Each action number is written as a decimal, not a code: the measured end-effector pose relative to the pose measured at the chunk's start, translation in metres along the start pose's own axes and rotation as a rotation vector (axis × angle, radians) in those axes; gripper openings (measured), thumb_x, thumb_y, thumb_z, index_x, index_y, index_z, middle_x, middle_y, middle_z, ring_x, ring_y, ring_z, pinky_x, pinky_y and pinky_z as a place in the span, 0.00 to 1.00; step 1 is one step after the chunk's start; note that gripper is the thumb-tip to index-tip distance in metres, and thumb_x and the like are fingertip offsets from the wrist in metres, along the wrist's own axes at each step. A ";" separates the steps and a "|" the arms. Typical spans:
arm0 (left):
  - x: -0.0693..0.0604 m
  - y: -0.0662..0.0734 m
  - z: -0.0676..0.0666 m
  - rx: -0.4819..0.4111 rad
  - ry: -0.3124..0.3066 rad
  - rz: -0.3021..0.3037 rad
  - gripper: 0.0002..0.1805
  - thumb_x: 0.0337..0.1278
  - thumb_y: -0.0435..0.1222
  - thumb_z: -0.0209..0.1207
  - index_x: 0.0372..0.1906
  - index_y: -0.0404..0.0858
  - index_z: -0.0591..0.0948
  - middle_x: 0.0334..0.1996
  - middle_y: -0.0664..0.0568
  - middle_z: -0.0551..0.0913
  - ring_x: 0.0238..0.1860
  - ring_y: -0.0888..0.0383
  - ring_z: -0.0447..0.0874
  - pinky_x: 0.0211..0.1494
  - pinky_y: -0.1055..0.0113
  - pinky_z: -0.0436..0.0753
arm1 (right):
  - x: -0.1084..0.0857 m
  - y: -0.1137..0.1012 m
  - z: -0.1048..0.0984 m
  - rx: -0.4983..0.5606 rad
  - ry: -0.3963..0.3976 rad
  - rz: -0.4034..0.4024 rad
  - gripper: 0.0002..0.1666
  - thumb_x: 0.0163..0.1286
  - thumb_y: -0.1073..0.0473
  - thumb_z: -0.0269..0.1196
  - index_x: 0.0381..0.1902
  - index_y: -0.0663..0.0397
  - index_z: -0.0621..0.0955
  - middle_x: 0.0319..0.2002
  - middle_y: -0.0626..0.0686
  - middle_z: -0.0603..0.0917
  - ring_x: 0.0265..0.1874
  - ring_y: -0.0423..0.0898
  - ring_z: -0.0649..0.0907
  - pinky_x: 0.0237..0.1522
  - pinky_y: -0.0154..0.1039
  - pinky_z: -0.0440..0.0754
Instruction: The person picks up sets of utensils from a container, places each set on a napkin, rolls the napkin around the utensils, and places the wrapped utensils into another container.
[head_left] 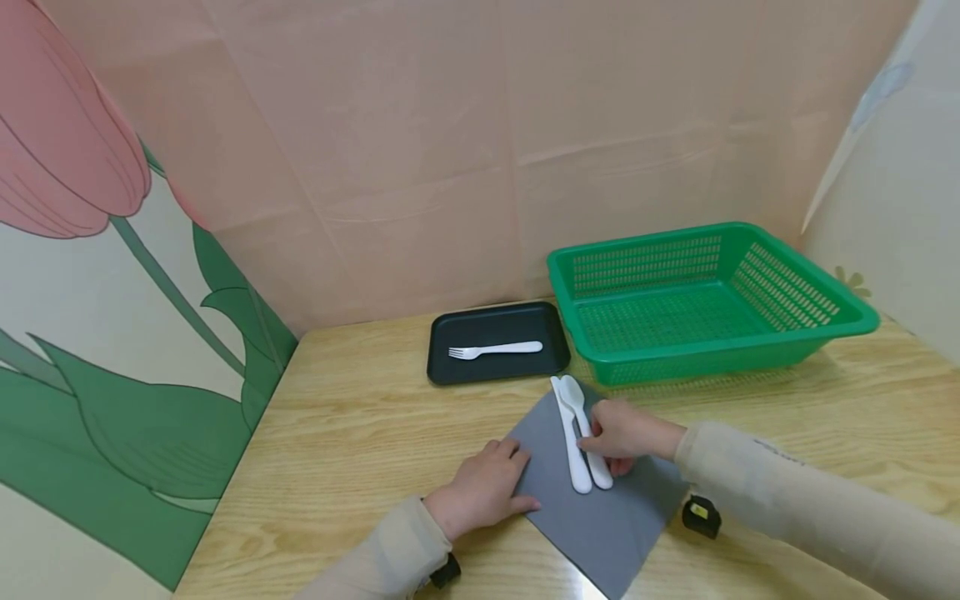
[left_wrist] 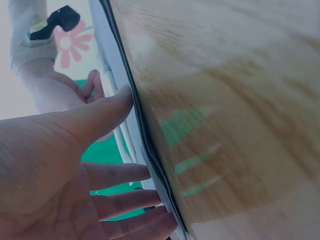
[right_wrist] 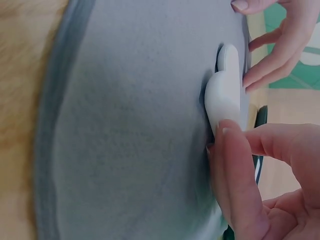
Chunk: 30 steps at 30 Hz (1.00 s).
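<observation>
A grey cloth point(head_left: 630, 533) lies at a slant on the wooden table. On it a white knife point(head_left: 572, 442) and a white spoon point(head_left: 573, 395) lie side by side, handles toward the person. My right hand point(head_left: 626, 432) grips the spoon's handle; in the right wrist view, fingers and thumb of the right hand point(right_wrist: 260, 175) pinch the white handle point(right_wrist: 222, 97). With fingers spread, my left hand point(head_left: 483, 490) rests on the cloth's left edge. The left wrist view shows the left hand point(left_wrist: 85, 165) with its fingertips along that edge.
A black tray point(head_left: 442, 367) holding a white fork point(head_left: 504, 349) stands behind the cloth. To its right is a green basket point(head_left: 697, 346) with slatted walls. A pink sheet point(head_left: 390, 150) hangs behind the table.
</observation>
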<state>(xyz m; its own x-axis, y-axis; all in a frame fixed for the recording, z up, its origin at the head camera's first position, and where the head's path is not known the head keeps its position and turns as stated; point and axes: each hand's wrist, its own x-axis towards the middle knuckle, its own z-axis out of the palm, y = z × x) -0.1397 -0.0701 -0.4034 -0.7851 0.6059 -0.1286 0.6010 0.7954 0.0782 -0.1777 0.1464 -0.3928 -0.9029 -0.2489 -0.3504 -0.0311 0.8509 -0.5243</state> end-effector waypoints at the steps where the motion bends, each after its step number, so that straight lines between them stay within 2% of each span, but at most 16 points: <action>1: 0.000 0.000 0.000 0.001 0.000 0.000 0.35 0.53 0.55 0.60 0.59 0.36 0.73 0.57 0.46 0.74 0.55 0.53 0.74 0.44 0.61 0.82 | 0.000 0.000 0.000 0.005 -0.003 0.001 0.16 0.63 0.57 0.62 0.18 0.58 0.74 0.11 0.51 0.78 0.10 0.40 0.78 0.16 0.33 0.78; 30: 0.000 0.000 0.000 0.001 -0.001 -0.005 0.35 0.52 0.55 0.60 0.60 0.36 0.73 0.57 0.46 0.74 0.54 0.53 0.74 0.44 0.61 0.81 | 0.000 0.000 0.001 0.026 -0.027 0.012 0.18 0.64 0.55 0.61 0.17 0.57 0.74 0.12 0.51 0.79 0.10 0.39 0.79 0.17 0.33 0.78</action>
<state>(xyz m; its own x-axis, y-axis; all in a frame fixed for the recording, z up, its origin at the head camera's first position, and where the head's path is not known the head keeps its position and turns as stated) -0.1401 -0.0702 -0.4035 -0.7877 0.6022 -0.1299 0.5976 0.7982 0.0762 -0.1773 0.1454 -0.3937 -0.8912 -0.2511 -0.3777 -0.0084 0.8417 -0.5399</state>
